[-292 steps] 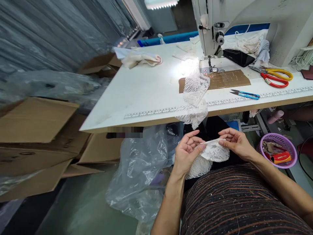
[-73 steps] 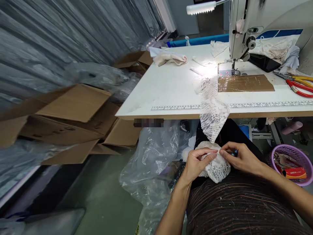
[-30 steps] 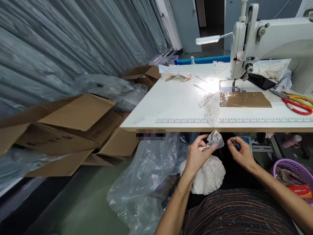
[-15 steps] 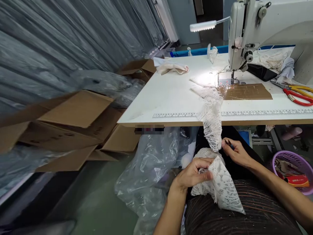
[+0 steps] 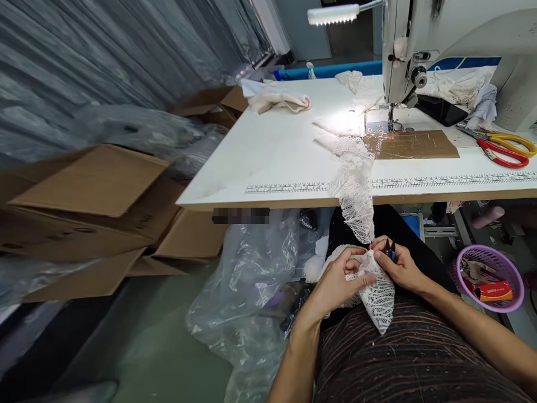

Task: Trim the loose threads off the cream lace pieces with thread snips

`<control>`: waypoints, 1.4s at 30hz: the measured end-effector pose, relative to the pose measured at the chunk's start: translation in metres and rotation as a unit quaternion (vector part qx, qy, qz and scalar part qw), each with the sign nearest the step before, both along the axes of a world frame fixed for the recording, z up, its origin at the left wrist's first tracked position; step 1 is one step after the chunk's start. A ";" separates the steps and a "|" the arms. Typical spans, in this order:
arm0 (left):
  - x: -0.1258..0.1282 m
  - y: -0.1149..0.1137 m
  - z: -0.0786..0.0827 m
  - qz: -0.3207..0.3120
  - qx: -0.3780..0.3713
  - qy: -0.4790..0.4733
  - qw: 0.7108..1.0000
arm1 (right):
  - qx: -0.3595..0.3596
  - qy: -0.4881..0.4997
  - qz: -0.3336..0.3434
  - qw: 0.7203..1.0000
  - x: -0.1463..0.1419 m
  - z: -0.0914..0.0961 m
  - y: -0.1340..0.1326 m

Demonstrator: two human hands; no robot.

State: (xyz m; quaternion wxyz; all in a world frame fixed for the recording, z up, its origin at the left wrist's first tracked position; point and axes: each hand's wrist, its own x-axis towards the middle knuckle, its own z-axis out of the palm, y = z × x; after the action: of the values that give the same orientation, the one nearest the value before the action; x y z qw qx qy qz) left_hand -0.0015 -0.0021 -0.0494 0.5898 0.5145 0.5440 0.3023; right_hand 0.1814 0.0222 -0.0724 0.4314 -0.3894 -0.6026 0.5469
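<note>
Over my lap, my left hand (image 5: 340, 284) is closed on a piece of white lace (image 5: 381, 305), whose pointed end hangs down below the fingers. My right hand (image 5: 401, 267) holds small dark thread snips (image 5: 390, 250), tips pointing away from me. Its thumb and forefinger pinch at the upper edge of the same lace, close to the left fingers. Another lace strip (image 5: 356, 193) runs from the sewing machine over the table edge and down to the hands. A thin thread seems to join the two pieces.
The sewing machine (image 5: 403, 73) stands on a white table (image 5: 268, 157) under a lit lamp (image 5: 333, 15). Red and yellow-handled scissors (image 5: 503, 148) lie at the right. A purple basket (image 5: 514, 280) is below. Cardboard boxes (image 5: 88, 179) and clear plastic (image 5: 247, 280) lie left.
My right hand has come in to the lace edge beside my left fingers, and the snips now point upward. The held lace has been drawn up slightly. The whole view has shifted.
</note>
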 end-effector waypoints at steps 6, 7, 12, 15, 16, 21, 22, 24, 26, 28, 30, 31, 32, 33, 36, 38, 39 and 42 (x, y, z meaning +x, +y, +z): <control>-0.004 0.013 0.008 -0.014 0.085 -0.001 0.996 | 0.056 -0.089 0.037 0.994 0.011 0.016 -0.001; -0.003 0.017 0.010 -0.023 0.089 -0.013 0.996 | 0.072 -0.105 0.049 0.991 0.012 0.019 -0.001; 0.007 0.029 0.018 -0.066 0.106 -0.010 0.992 | 0.130 -0.150 0.075 0.977 0.017 0.027 -0.005; 0.009 0.027 0.019 -0.061 0.087 -0.018 0.994 | 0.142 -0.157 0.083 0.974 0.019 0.030 -0.007; 0.008 0.026 0.019 -0.054 0.078 -0.023 0.995 | 0.140 -0.160 0.087 0.973 0.020 0.031 -0.007; 0.005 0.022 0.016 -0.007 0.080 0.009 0.997 | 0.091 -0.170 0.092 0.977 0.021 0.038 -0.003; 0.004 0.022 0.016 -0.003 0.078 0.014 0.997 | 0.073 -0.173 0.093 0.978 0.022 0.039 -0.001; 0.004 0.022 0.017 -0.001 0.074 0.014 0.997 | 0.038 -0.185 0.095 0.977 0.023 0.040 0.003; 0.003 0.021 0.019 -0.004 0.074 0.012 0.997 | 0.025 -0.198 0.100 0.975 0.025 0.040 0.007; 0.002 0.020 0.021 -0.006 0.075 0.007 0.997 | 0.040 -0.205 0.102 0.973 0.026 0.040 0.010; 0.002 0.019 0.023 -0.011 0.075 0.000 0.997 | 0.068 -0.212 0.104 0.969 0.025 0.040 0.013; 0.002 0.019 0.023 -0.014 0.075 -0.005 0.997 | 0.081 -0.216 0.108 0.967 0.024 0.040 0.014; 0.002 0.018 0.023 -0.015 0.075 -0.008 0.997 | 0.092 -0.221 0.113 0.964 0.022 0.040 0.015; 0.002 0.018 0.023 -0.015 0.077 -0.009 0.997 | 0.102 -0.225 0.119 0.962 0.020 0.041 0.017; 0.002 0.018 0.022 -0.009 0.088 0.000 0.996 | 0.119 -0.229 0.129 0.957 0.012 0.040 0.021; 0.002 0.018 0.023 -0.008 0.090 0.003 0.996 | 0.121 -0.232 0.124 0.957 0.008 0.038 0.023; 0.002 0.018 0.023 -0.009 0.088 0.000 0.996 | 0.118 -0.233 0.119 0.958 0.008 0.037 0.024; 0.002 0.018 0.025 -0.007 0.072 -0.022 0.997 | 0.102 -0.233 0.110 0.961 0.008 0.036 0.023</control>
State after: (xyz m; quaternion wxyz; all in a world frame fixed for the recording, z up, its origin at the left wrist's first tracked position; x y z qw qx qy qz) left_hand 0.0004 0.0160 -0.0246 0.5652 0.5530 0.5039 0.3477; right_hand 0.1897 0.0450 -0.0360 0.2539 -0.3915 -0.7779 0.4209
